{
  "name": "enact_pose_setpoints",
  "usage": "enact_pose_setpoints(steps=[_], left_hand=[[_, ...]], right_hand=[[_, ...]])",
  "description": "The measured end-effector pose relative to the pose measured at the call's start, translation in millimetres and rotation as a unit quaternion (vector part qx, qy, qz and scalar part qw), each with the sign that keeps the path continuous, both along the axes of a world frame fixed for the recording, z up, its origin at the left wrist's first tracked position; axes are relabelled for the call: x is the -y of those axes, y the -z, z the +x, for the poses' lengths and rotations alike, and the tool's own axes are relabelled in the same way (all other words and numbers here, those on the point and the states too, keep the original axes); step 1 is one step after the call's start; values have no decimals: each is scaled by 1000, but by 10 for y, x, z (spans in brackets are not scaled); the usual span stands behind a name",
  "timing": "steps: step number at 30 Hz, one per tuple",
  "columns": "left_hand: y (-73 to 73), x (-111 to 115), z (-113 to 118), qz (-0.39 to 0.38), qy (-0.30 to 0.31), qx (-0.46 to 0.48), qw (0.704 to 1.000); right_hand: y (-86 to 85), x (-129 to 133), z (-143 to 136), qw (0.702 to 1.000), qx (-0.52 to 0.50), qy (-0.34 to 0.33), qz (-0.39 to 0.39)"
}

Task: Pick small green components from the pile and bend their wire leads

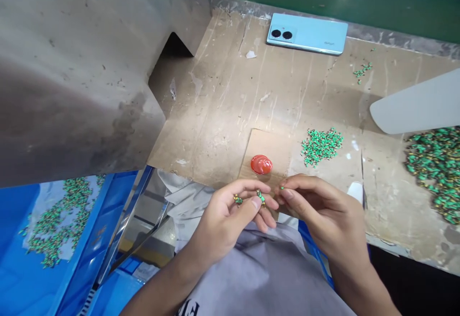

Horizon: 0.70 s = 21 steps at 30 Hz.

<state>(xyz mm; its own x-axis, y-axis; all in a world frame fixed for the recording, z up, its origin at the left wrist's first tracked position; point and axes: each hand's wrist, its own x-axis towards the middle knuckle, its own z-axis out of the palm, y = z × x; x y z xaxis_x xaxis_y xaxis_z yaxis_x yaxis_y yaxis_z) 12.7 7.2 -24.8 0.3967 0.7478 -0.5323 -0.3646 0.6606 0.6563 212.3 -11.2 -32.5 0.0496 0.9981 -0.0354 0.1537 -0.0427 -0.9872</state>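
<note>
Cardboard bench (223, 114), hands (273, 205) curled, pinching green parts (260, 197)

Left hand (230, 215) and right hand (319, 210) meet, fingers (257, 204) pinched.

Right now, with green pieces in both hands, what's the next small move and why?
Probably bring the right hand a touch left, so its green piece meets the one pinched in the left hand. Fingertips are nearly touching, and both pieces sit apart.

The single head camera is looking forward and steeply down from close above, taking in the cardboard-covered bench (223, 110) across mid-frame and a blue bin (21, 277) at lower left.
</note>
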Motion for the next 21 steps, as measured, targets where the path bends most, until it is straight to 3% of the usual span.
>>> enact_pose_setpoints(steps=[5, 9, 15, 17, 21], left_hand=[[-21, -26, -10, 8, 9, -23, 1000], [-65, -55, -22, 14, 22, -69, 997], [-72, -52, -8, 31, 32, -102, 994], [-69, -48, -6, 35, 32, -116, 992], [-79, -35, -11, 46, 31, -144, 988]], right_hand=[[-1, -16, -22, 986, 108, -81, 102], [-6, -50, -9, 949, 192, -116, 223], [113, 1, 119, 888, 294, -159, 316], [142, 2, 118, 890, 293, -159, 311], [121, -43, 38, 925, 226, -142, 270]])
